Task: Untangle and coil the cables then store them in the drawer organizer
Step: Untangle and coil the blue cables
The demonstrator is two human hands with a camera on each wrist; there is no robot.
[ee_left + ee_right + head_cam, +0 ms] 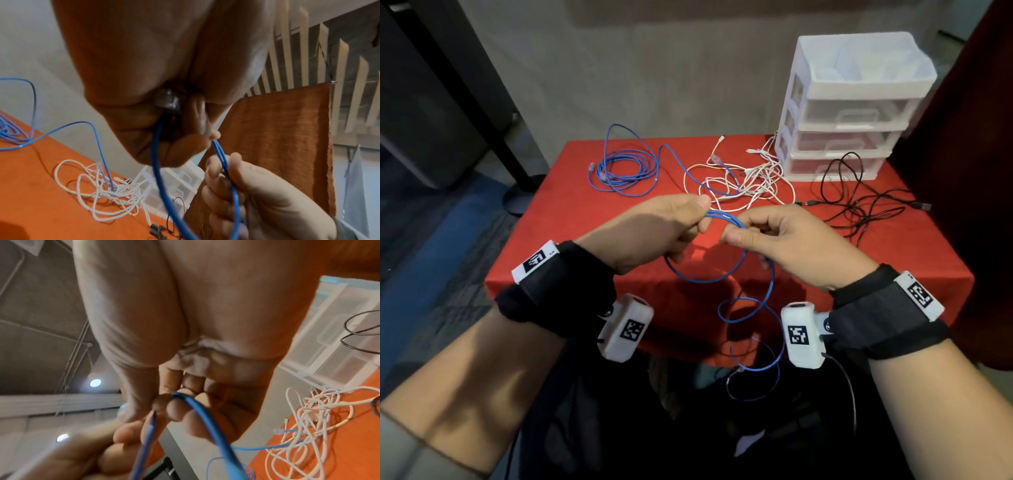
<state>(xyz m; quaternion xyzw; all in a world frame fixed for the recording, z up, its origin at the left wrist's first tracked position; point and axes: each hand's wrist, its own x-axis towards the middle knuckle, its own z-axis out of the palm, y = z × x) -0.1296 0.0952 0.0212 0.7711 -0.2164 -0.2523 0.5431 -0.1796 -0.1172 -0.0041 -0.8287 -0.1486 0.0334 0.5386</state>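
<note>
- Blue cable (726,219): one loop above the red desk (571,219), pinched by left hand (654,229) and right hand (784,243) fingers.
- No readable writing; four square-patterned wrist tags.
- Organizer (852,109): three drawers, far right corner.

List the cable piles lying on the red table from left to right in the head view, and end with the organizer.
blue cable pile → white cable tangle → black cable, with the drawer organizer standing at the back right, above the black cable.
</note>
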